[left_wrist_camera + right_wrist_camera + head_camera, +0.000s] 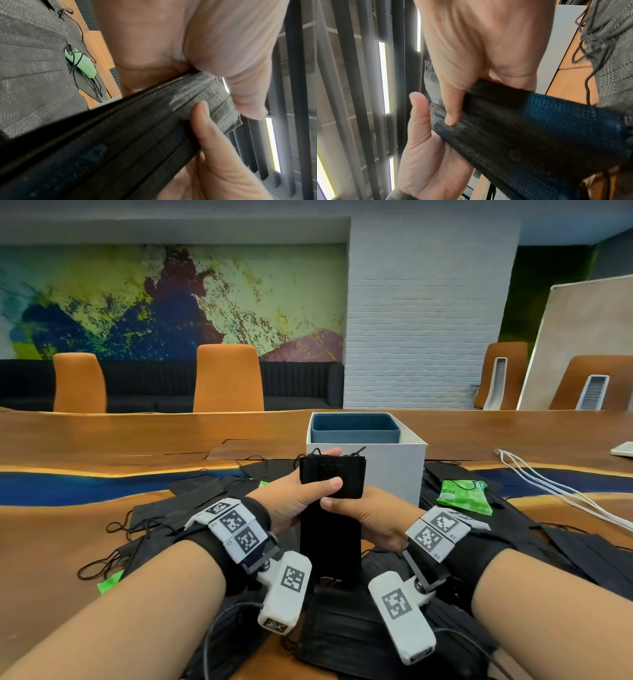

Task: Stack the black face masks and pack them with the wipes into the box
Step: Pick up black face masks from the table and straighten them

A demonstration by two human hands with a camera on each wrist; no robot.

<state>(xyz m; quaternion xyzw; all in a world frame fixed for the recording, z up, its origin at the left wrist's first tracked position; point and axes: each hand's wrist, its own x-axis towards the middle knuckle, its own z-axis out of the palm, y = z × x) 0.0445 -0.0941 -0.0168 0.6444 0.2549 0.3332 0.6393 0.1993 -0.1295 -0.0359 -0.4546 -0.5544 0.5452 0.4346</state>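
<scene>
I hold a stack of black masks (330, 501) upright between both hands, just in front of the white box (394, 463). My left hand (294, 501) is wrapped around the upper part, with the thumb pressed on the front and the fingers (330, 453) curled behind. My right hand (371, 520) grips the stack lower down from the other side, its thumb on the front too. I think I keep the stack standing like this to press the edges even, so it can slide into the box as one piece. The box stands open on the tabletop (102, 436), with a blue tray (354, 428) inside near the top. Many loose masks (191, 508) lie flat around my wrists, their ear loops spread out, so the stacking looks not finished. A green wipes packet (466, 496) lies right of the box on some masks, not yet packed. White cables (555, 487) run further right.
</scene>
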